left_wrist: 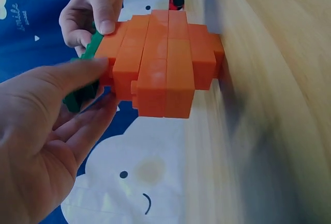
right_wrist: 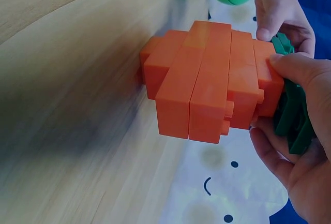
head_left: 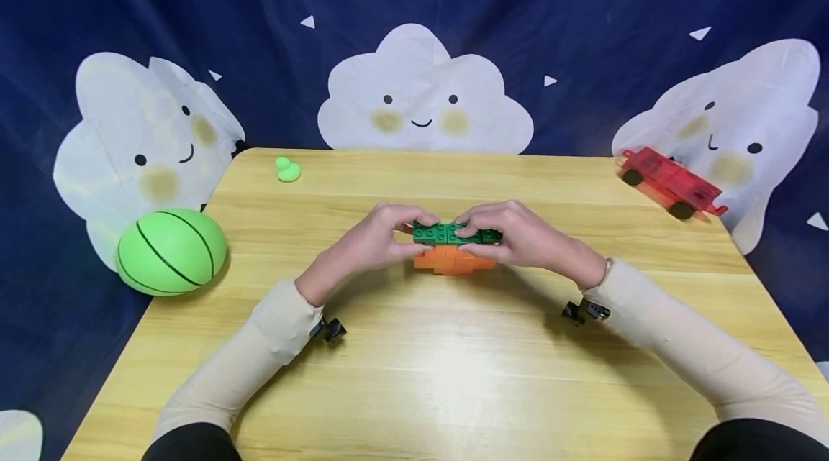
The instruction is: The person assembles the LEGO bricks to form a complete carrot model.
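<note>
A model built of orange toy bricks [head_left: 455, 260], with a layer of green toy bricks [head_left: 444, 234] on top, stands upright near the middle of the table. My left hand [head_left: 378, 236] pinches its left side near the top, thumb on the orange part. From the other side my right hand [head_left: 513, 232] grips it in the same way, its fingers over the green bricks. In the left wrist view the orange body [left_wrist: 155, 63] is stepped, widest midway and narrower toward the table. The right wrist view shows the green pieces [right_wrist: 295, 118] partly covered by fingers.
A green ball [head_left: 171, 252] with black lines sits at the table's left edge. Toward the back left is a small light-green toy [head_left: 288, 170]. A red translucent toy car [head_left: 673, 180] is at the back right. The wooden table [head_left: 414, 375] meets a blue cloud-patterned cloth behind.
</note>
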`<state>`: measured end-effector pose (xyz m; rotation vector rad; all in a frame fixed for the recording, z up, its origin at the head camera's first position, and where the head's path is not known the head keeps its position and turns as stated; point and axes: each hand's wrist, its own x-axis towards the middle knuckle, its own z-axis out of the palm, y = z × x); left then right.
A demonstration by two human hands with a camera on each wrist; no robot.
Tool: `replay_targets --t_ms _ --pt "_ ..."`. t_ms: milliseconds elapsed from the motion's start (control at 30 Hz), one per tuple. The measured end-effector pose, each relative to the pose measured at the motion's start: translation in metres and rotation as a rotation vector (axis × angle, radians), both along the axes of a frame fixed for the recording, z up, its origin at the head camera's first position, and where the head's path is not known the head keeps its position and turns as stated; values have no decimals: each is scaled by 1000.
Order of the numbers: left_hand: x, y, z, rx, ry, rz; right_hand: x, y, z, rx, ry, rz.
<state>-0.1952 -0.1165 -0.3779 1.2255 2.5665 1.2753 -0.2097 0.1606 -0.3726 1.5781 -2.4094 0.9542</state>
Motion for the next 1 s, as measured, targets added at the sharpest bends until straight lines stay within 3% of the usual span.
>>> replay_targets --t_ms 267,733,867,1000 --pt "0 1 -6 74 -68 20 2 -1 -2 2 1 -2" --pt "-2 3 -6 35 61 -33 2 0 1 29 2 -8" --pt "-4 3 -11 38 -1 -28 5 1 3 60 2 -38" --pt "-5 1 -17 -22 -135 0 7 9 6 59 -103 -83"
